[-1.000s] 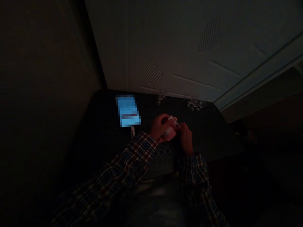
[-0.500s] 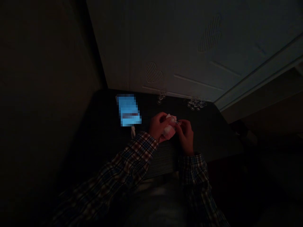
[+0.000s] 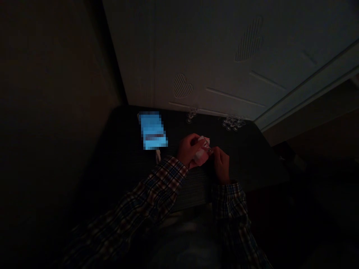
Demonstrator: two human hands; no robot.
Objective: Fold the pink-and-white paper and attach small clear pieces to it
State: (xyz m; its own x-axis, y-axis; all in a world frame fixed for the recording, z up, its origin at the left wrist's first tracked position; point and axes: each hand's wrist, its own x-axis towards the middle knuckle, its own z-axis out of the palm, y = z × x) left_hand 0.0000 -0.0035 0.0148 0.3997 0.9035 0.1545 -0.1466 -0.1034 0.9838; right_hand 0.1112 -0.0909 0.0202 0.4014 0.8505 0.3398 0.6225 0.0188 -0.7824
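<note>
Work in hand, judged from the pose: close two-handed handling of a small piece against a soft bundle, one side steadying, the other fingering the detail. Light very poor.

From the left. Glowing screen (image 3: 153, 130), pixelated blue, lies near the back left corner of the dark table (image 3: 255, 160); pale cable (image 3: 158, 156) runs from its near end towards the front edge. Left hand (image 3: 188, 149), plaid cuff, next along: clasped on the pale bundle (image 3: 200, 157), thumb over the top. Small clear cluster (image 3: 191, 116) sits at the back edge, beyond this hand.

Bundle is over the middle of the table, between the hands, well back from the front edge. Looks crumpled and soft, white tinged pink under reddish light; cloth or tissue, cannot say which. Glinting piece (image 3: 206, 147), clear or shiny, shows at its right side; true shape too dim to read.

Right hand (image 3: 222, 165): thumb and finger pinched, apparently on the right end of the glinting piece. Next move would call for a steady left clasp and a light, exact right pinch.

Rightmost, larger clear cluster (image 3: 233, 122) lies near the back right corner, below the embossed panel (image 3: 224, 67).
</note>
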